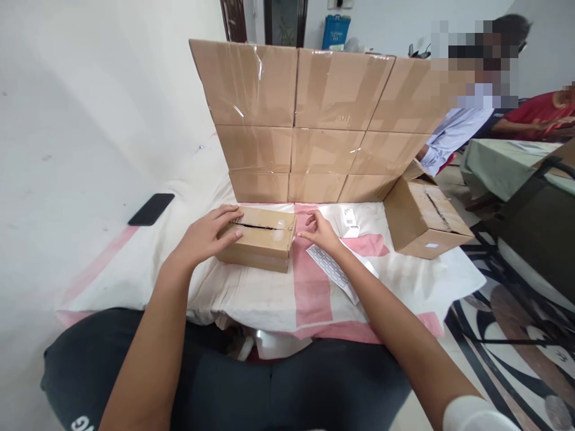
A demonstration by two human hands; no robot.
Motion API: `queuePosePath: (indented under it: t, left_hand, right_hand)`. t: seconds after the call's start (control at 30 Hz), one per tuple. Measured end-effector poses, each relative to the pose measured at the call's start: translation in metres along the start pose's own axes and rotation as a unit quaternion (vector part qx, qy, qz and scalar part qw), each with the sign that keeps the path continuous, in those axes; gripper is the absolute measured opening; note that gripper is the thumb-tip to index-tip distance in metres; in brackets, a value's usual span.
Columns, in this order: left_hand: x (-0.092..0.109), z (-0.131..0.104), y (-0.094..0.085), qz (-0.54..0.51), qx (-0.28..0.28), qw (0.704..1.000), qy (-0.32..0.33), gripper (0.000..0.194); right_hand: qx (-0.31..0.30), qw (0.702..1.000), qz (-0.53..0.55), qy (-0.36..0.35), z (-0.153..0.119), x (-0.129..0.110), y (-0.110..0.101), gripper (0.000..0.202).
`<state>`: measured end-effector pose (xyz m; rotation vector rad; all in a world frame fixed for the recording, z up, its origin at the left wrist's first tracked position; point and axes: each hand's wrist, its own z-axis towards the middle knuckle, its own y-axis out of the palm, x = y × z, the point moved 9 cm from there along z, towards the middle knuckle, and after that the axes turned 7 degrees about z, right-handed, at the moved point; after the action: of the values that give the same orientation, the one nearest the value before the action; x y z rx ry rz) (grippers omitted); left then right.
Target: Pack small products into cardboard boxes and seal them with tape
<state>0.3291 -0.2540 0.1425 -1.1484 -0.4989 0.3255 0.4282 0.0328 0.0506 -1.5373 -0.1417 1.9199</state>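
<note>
A small cardboard box [263, 238] lies on the cloth-covered table in front of me, a dark gap running along its top between the flaps. My left hand [209, 235] rests on the box's left end with its fingers apart. Just off the right end of the box is my right hand [320, 230], thumb and fingers bent toward each other; whether something small is between them cannot be made out. Under my right forearm lies a sheet of labels [330, 266]. A small white box [349, 221] stands behind that forearm.
Stacked taped cartons [327, 146] form a wall at the table's back. Another carton [426, 218] sits at the right. A black phone [151, 209] lies at the left on the tablecloth [265, 296]. Two other people are at the upper right.
</note>
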Motion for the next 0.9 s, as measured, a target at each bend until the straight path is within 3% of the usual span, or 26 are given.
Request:
queuePosePath:
  t: [0.07, 0.13, 0.23, 0.33, 0.43, 0.5, 0.6, 0.7, 0.8, 0.9]
  left_hand:
    - [0.001, 0.0, -0.001, 0.001, 0.001, 1.0, -0.001, 0.056]
    - [0.0, 0.0, -0.001, -0.002, 0.001, 1.0, -0.003, 0.055]
    - [-0.001, 0.0, 0.0, -0.003, 0.007, 1.0, 0.0, 0.054]
    - [-0.002, 0.0, 0.001, -0.003, 0.016, 1.0, 0.008, 0.054]
    - [-0.004, 0.001, 0.003, -0.005, 0.02, 1.0, 0.012, 0.054]
    - [-0.005, 0.001, 0.004, -0.008, 0.022, 1.0, 0.016, 0.053]
    - [-0.008, 0.001, 0.005, -0.018, 0.027, 0.999, 0.02, 0.05]
    - [-0.01, 0.002, 0.006, -0.032, 0.036, 0.999, 0.027, 0.049]
    - [-0.009, 0.002, 0.004, -0.056, 0.055, 0.996, 0.034, 0.046]
    - [-0.009, -0.001, 0.001, -0.088, 0.096, 0.99, 0.047, 0.044]
  right_hand:
    - [-0.06, 0.997, 0.048, -0.024, -0.001, -0.003, 0.016, 0.079]
    - [-0.1, 0.991, 0.079, -0.038, -0.003, -0.006, 0.027, 0.067]
    - [-0.078, 0.993, 0.072, -0.047, -0.001, -0.006, 0.022, 0.034]
    - [-0.029, 0.998, 0.045, -0.045, 0.002, -0.005, 0.006, 0.035]
    - [-0.06, 0.996, 0.058, -0.043, 0.0, -0.012, 0.007, 0.031]
    - [-0.102, 0.991, 0.068, -0.049, -0.006, -0.024, 0.016, 0.045]
    - [-0.166, 0.979, 0.09, -0.071, -0.022, -0.047, 0.035, 0.096]
    - [-0.16, 0.976, 0.124, -0.081, -0.04, -0.067, 0.047, 0.137]
    - [-0.081, 0.986, 0.123, -0.079, -0.059, -0.082, 0.049, 0.139]
    - [-0.02, 0.992, 0.082, -0.09, -0.084, -0.1, 0.042, 0.123]
